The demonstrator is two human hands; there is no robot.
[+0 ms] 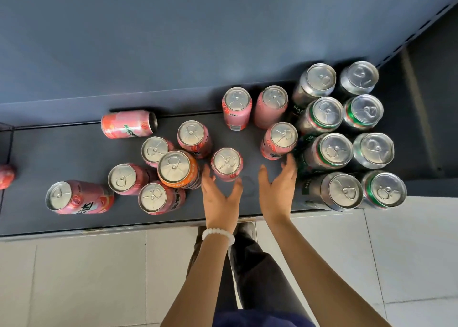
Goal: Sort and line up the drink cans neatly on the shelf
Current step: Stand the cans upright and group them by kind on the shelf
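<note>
1. Head view, left hand [219,198]: fingers spread and relaxed, holding nothing. It reaches over the shelf [74,158] with thumb and fingers either side of an upright pink can [226,164]; whether they touch it can't be told. White bead bracelet [218,235] on the wrist.
2. Right hand [277,188]: also released, fingers straight, gripping nothing. Fingertips sit just beside a green-and-silver can [327,153] and below another pink can [278,141]; contact unclear, slight blur.
3. Green-and-silver cans: eight upright at the right end of the shelf, in two neat columns, close together.
4. Pink cans: scattered mid-shelf and left, mostly upright. One pink can lying on its side [128,124] near the back edge. One orange can [178,169] stands inside the left cluster, touching its neighbours.
5. Surface: dark grey-blue shelf with a lighter front lip, blue back panel [198,29] behind.
6. Room: pale tiled floor [74,277] below, the person's dark trousers [257,272] and one shoe visible.
</note>
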